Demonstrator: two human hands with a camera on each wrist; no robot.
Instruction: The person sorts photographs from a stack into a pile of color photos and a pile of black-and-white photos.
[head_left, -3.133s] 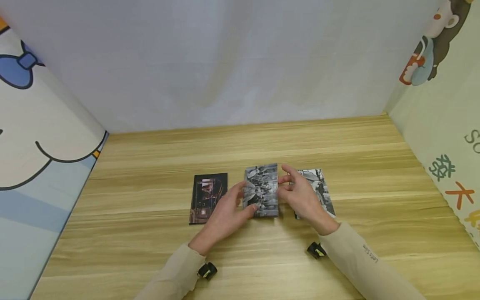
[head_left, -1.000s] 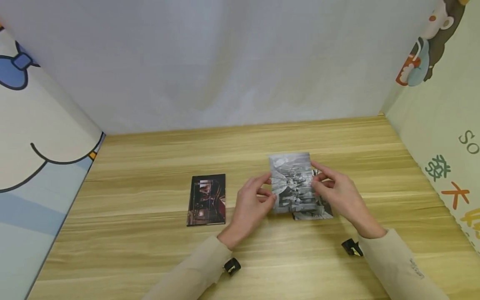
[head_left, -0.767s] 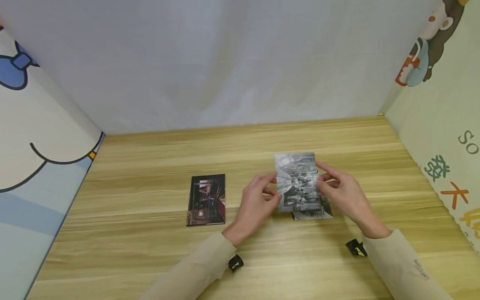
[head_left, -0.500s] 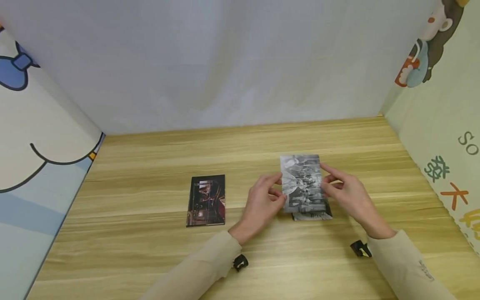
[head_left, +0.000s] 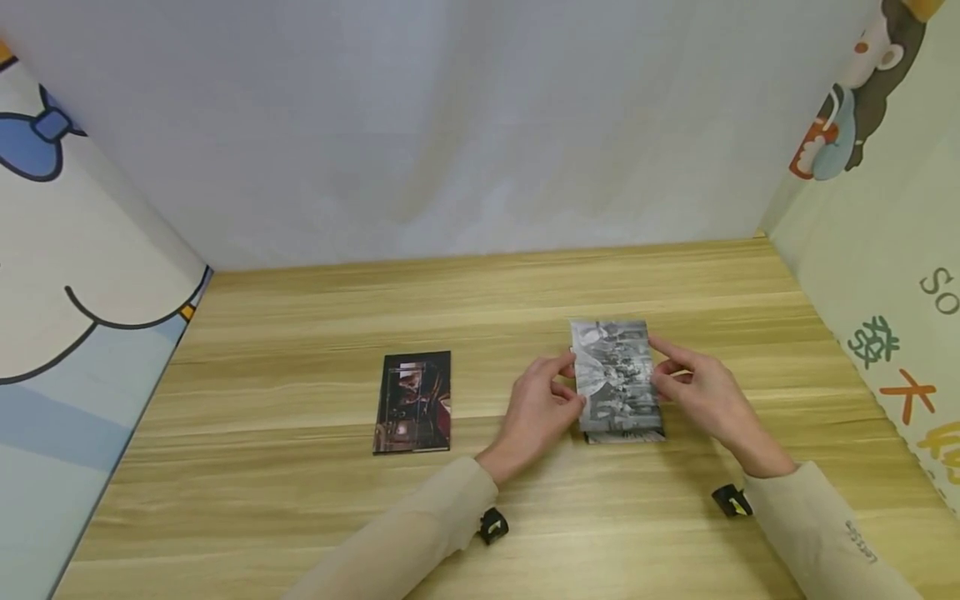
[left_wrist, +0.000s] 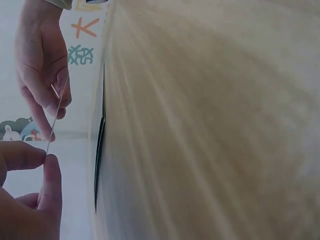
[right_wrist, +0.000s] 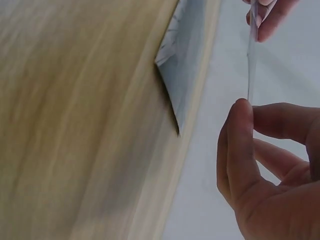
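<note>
A black-and-white photo card (head_left: pixel 617 375) is held level by both hands in the head view. My left hand (head_left: pixel 536 412) pinches its left edge between thumb and fingers, and my right hand (head_left: pixel 705 398) pinches the right edge. Both wrist views show this card edge-on, lifted off the table. Directly beneath it lies another black-and-white card or small stack (head_left: pixel 626 437); only its near strip shows in the head view, and its corner (right_wrist: pixel 175 70) appears in the right wrist view. To the left rests a dark colour photo card or thin stack (head_left: pixel 412 402).
The wood-grain table (head_left: pixel 300 500) carries the cards. A pale back wall (head_left: pixel 480 133) and printed side panels (head_left: pixel 862 250) enclose it. Small black devices (head_left: pixel 492 527) are strapped at both wrists.
Both hands have carried the black-and-white card from the middle rightward, over the right-hand card, and slightly lower and nearer within the last second. The dark card on the left stays put.
</note>
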